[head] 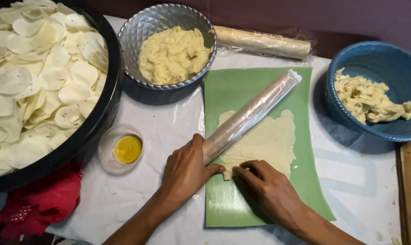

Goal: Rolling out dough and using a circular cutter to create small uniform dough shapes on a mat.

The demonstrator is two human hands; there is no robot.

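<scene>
From the head camera, the left hand (pixel 186 170) curls its fingers over the near end of a plastic-wrapped rolling pin (pixel 250 115), which lies slanting up to the right across a thin dough sheet (pixel 269 140) on a green mat (pixel 241 86) in the middle of the counter (pixel 164 131). The right hand (pixel 271 188), knuckles up, pinches the dough's near edge with bent fingertips. Both forearms come in from the near edge. A small oil dish (pixel 124 149) sits left of the hands.
</scene>
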